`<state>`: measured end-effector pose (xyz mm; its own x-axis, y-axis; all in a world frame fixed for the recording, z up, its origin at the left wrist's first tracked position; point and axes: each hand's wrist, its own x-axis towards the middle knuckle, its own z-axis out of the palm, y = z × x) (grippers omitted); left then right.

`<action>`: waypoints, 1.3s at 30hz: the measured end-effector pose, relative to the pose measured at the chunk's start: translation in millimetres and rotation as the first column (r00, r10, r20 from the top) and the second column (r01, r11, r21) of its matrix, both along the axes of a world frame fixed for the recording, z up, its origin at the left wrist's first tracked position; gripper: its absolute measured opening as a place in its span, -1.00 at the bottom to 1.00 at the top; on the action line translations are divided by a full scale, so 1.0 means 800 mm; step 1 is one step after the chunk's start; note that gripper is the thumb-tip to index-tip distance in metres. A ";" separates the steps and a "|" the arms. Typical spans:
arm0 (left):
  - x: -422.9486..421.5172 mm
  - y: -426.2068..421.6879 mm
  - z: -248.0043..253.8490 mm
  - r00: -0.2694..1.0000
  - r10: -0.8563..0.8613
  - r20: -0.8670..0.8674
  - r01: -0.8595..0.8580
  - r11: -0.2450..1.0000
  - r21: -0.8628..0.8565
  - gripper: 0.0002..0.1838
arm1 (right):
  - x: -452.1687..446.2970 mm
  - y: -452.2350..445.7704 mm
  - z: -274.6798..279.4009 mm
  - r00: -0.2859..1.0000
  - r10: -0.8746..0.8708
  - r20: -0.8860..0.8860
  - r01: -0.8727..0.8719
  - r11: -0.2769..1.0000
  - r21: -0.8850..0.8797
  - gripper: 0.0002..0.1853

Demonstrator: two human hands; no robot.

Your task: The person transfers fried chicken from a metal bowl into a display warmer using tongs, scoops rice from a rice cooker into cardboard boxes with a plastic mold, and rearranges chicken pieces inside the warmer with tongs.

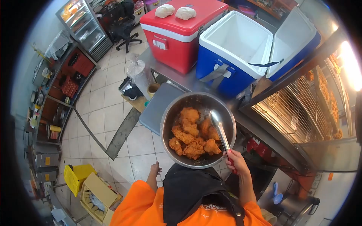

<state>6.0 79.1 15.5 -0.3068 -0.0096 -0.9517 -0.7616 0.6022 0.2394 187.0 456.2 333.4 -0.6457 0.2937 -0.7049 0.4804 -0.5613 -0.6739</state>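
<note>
My right hand [236,162] is closed around the red handle of a pair of metal tongs [222,133]. The tongs' head reaches over a large stainless steel bowl [171,113], resting above or against the fried chicken pieces [193,137] inside. Orange-brown and crusty, the pieces lie heaped mostly in the bowl's middle and left. My left hand [155,168] is low at the bowl's lower left, apart from the rim, with nothing in it and its fingers loosely apart.
Behind the bowl, a red cooler [169,56] with two white bundles on its lid and an opened blue cooler [218,77] stand on a metal counter. A lit glass cabinet [298,109] with racks is at right. Shelves [52,109], a yellow bin [77,179] and an opened cardboard box [92,199] are left.
</note>
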 end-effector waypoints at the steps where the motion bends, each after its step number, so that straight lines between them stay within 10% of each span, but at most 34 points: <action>1: 0.005 -0.002 -0.007 0.999 0.021 -0.044 -0.021 1.000 0.007 -0.36 | 0.000 -0.001 0.006 0.999 0.028 0.019 -0.030 0.988 0.149 -0.73; 6: -0.001 0.010 0.007 0.998 0.031 -0.057 -0.030 0.999 0.015 -0.39 | -0.019 0.004 0.039 0.964 0.101 0.245 -0.197 0.894 0.404 -0.72; 15: -0.019 0.019 0.004 0.990 0.084 -0.115 -0.072 0.992 0.105 -0.40 | -0.089 0.008 0.035 0.701 0.478 0.529 -0.706 0.360 0.610 -0.59; 23: -0.001 -0.024 -0.011 0.985 0.168 -0.038 -0.166 0.984 0.068 -0.39 | -0.085 0.008 -0.016 0.852 0.494 0.171 -0.522 0.820 0.235 -0.70; 29: 0.015 -0.054 0.011 0.990 0.141 0.002 -0.141 0.990 0.009 -0.32 | -0.044 0.011 0.030 0.931 0.364 0.027 -0.363 0.931 -0.044 -0.72; 33: 0.009 -0.053 0.005 0.994 0.111 0.022 -0.110 0.994 -0.020 -0.33 | -0.067 -0.002 0.031 0.871 0.287 0.398 -0.417 0.861 0.292 -0.75; 39: -0.011 -0.029 -0.004 0.981 0.176 -0.087 -0.167 0.981 0.094 -0.40 | -0.052 -0.001 0.055 0.921 0.243 0.303 -0.344 0.875 0.342 -0.79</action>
